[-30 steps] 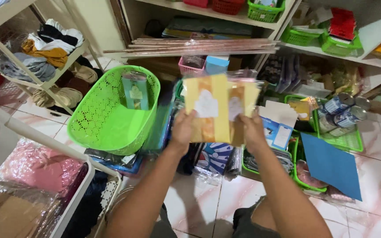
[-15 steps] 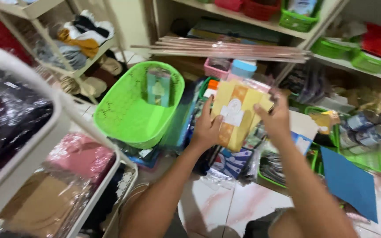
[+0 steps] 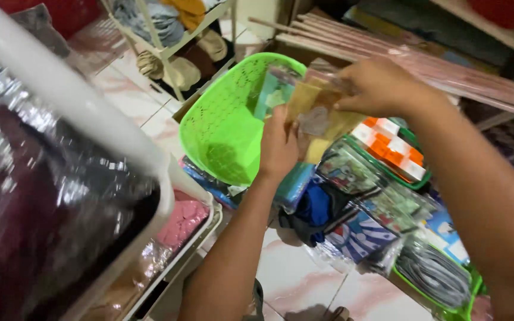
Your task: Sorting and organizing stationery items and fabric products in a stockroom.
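Over the green basket [image 3: 227, 128] I hold a yellow packet [image 3: 319, 116]: left hand [image 3: 278, 148] supports underneath, right hand [image 3: 376, 86] fingers pinch its top, steadying it.

A flat yellow packet in clear plastic wrap [image 3: 319, 113], blurred, is held tilted at the right rim of a bright green perforated plastic basket [image 3: 224, 128], which lies tipped on the floor, opening facing right.
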